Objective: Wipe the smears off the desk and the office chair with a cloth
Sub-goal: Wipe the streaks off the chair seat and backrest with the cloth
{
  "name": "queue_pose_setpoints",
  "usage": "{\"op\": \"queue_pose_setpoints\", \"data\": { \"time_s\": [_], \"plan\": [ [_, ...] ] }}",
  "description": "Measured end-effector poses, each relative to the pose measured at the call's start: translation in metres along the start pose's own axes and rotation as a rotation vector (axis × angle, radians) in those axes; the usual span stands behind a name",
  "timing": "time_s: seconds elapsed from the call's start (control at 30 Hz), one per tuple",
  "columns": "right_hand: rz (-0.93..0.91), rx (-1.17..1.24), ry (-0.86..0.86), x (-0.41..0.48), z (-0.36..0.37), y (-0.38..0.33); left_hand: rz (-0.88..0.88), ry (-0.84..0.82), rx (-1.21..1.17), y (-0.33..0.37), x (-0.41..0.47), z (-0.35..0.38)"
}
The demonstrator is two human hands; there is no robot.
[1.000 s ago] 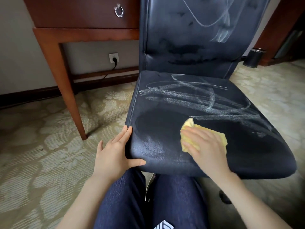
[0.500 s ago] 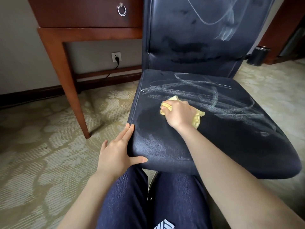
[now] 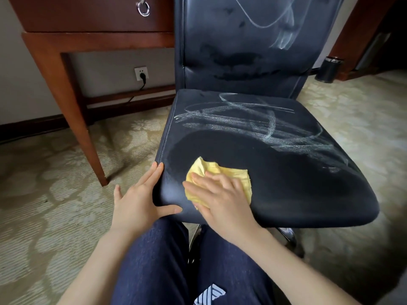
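Observation:
A dark blue office chair (image 3: 286, 183) stands in front of me. White chalky smears (image 3: 248, 124) cross the back half of its seat, and more smears (image 3: 284, 36) mark the backrest. The front of the seat looks dark and wiped. My right hand (image 3: 222, 194) presses a crumpled yellow cloth (image 3: 218, 172) flat against the seat's front left part, fingers spread and straight. At the seat's front left corner rests my left hand (image 3: 141, 199), fingers along the side edge and thumb on the front edge.
A brown wooden desk (image 3: 88, 40) with a ring-handled drawer (image 3: 143, 7) stands to the left, its leg (image 3: 88, 146) near the chair. A wall socket (image 3: 141, 74) with a plug sits behind. A dark cylindrical bin (image 3: 329, 69) stands at the right. My knees (image 3: 187, 260) are under the seat's front.
My right hand pulled the cloth back from the smears in the middle of the seat to its front left part. The left hand stays on the corner.

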State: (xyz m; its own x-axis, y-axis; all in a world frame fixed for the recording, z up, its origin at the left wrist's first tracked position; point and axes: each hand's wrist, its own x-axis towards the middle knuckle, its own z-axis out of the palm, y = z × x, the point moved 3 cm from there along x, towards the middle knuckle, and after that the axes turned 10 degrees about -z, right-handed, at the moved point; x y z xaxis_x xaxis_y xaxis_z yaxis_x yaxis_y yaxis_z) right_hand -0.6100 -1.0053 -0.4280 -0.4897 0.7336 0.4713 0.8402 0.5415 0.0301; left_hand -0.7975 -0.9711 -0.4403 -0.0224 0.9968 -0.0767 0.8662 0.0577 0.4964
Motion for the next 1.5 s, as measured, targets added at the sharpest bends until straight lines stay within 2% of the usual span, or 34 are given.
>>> {"op": "queue_pose_setpoints", "data": {
  "time_s": [0.2, 0.33, 0.4, 0.53, 0.63, 1.0, 1.2, 1.33, 1.5],
  "plan": [
    [0.098, -0.112, -0.006, -0.049, -0.021, 0.048, 0.000, 0.014, 0.013, -0.002, 0.001, -0.005],
    [0.351, -0.133, 0.030, -0.071, -0.036, 0.093, 0.025, 0.029, -0.001, -0.001, 0.000, -0.002],
    [0.485, -0.087, 0.056, -0.074, -0.039, 0.115, 0.031, 0.029, -0.014, 0.001, 0.000, -0.002],
    [0.533, 0.059, 0.151, -0.052, -0.035, 0.141, 0.043, 0.030, -0.021, 0.002, 0.001, 0.000],
    [0.582, 0.107, 0.082, -0.026, -0.022, 0.147, 0.051, 0.028, -0.030, 0.000, 0.002, 0.003],
    [0.339, 0.301, -0.131, 0.103, 0.034, 0.110, 0.046, 0.012, -0.088, -0.003, 0.002, 0.012],
    [0.239, 0.301, -0.179, 0.154, 0.057, 0.072, 0.044, 0.022, -0.096, -0.007, 0.001, 0.014],
    [0.117, 0.303, -0.225, 0.157, 0.056, 0.047, 0.005, 0.074, -0.116, -0.013, -0.006, 0.021],
    [-0.098, 0.266, -0.168, 0.119, 0.042, 0.004, -0.082, 0.131, -0.127, -0.028, -0.027, 0.033]
  ]
}}
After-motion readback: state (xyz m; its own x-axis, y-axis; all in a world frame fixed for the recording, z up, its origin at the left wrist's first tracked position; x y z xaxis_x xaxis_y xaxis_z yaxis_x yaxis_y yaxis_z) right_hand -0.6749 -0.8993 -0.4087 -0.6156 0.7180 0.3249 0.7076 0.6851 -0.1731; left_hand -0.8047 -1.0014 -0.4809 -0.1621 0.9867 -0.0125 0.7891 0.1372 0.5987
